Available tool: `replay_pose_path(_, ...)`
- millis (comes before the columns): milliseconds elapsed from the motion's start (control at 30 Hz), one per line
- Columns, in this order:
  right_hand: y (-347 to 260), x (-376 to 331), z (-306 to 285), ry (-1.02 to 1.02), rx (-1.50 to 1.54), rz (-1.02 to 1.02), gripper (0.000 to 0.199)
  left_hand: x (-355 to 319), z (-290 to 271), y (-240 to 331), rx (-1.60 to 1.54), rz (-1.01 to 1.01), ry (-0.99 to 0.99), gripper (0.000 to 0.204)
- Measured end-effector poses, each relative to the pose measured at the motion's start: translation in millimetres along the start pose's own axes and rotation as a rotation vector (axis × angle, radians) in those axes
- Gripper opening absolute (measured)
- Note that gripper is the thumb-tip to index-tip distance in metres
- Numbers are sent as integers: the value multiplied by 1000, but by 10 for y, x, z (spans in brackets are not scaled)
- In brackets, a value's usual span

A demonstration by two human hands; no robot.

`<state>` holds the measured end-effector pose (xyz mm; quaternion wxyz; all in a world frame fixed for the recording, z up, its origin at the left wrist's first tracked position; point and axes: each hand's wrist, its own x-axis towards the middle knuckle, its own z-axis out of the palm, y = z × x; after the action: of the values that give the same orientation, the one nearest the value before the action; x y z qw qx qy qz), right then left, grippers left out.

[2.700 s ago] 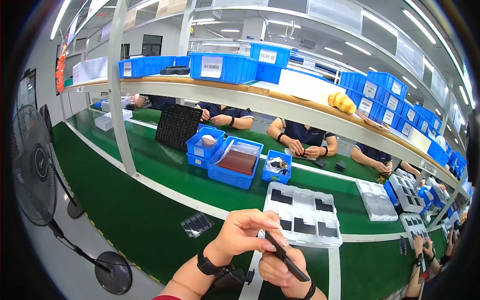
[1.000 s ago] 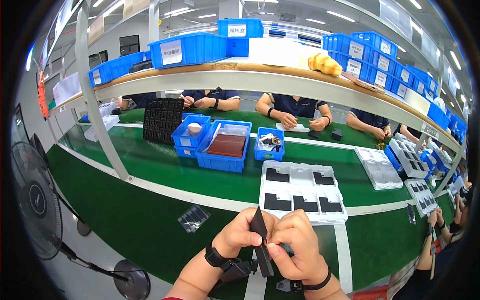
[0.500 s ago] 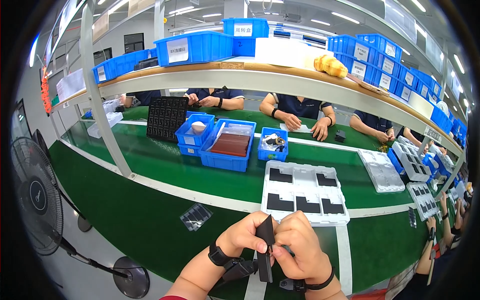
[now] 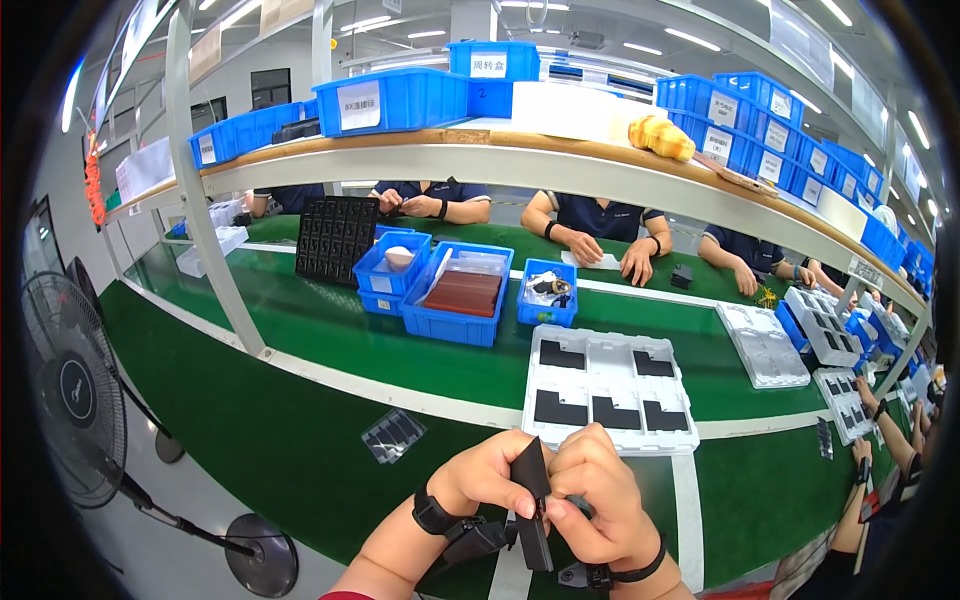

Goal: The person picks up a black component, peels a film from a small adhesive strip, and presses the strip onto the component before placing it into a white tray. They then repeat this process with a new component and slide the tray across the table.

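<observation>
A black L-shaped part (image 4: pixel 535 540) is tilted up on edge in front of me, above the near side of the green table. My left hand (image 4: pixel 490 478) is closed on it, thumb on its face. My right hand (image 4: pixel 598 495) is curled, thumb and forefinger pinched together against the inner edge of the part. What sits between those right fingertips is too small to tell. Just beyond my hands lies a white tray (image 4: pixel 612 375) with several similar black parts (image 4: pixel 562 406) in its pockets. Black bands circle both my wrists.
A clear sheet with dark pieces (image 4: pixel 394 436) lies left of my hands. Blue bins (image 4: pixel 450 322) and a black tray (image 4: pixel 335 240) stand farther back. A shelf (image 4: pixel 480 165) crosses overhead; co-workers (image 4: pixel 600 220) sit beyond. A fan (image 4: pixel 75 385) is at left.
My hands stay almost in place, and the black part has turned slightly. Across the table, one co-worker's hand has shifted and another's has come down onto the table.
</observation>
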<state>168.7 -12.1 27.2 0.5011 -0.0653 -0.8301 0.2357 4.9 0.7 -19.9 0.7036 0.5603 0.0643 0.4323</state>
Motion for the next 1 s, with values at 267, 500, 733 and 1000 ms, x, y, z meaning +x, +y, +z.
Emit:
replay_pose_path(267, 15, -32, -60, 27, 126, 112, 8, 29, 31, -2, 53, 31, 64, 34)
replay_pose_path(500, -33, 36, -145, 28, 122, 123, 11, 36, 25, 101, 221, 186, -4, 18)
replay_pose_path(733, -131, 25, -139, 116, -173, 85, 16, 69, 85, 208, 342, 203, 62, 17)
replay_pose_path(1000, -217, 23, -60, 157, -339, 119, 13, 41, 41, 220, 516, 165, 45, 17)
